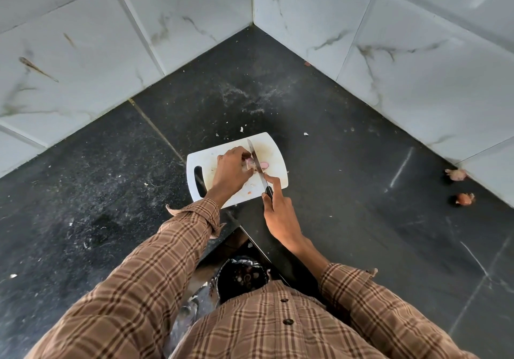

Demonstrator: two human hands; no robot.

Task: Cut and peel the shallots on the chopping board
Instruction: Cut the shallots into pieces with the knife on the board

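One shallot [250,164] is half cut at center board [274,147], left hand [229,171] pinching it, right hand [278,211] gripping the knife [257,164]; two shallots [456,174] wait at right.

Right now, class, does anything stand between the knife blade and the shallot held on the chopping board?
Nothing visible does. The left hand holds the shallot on the chopping board, and the knife, gripped by the right hand, already lies against it. A cut piece lies on the blade's far side.
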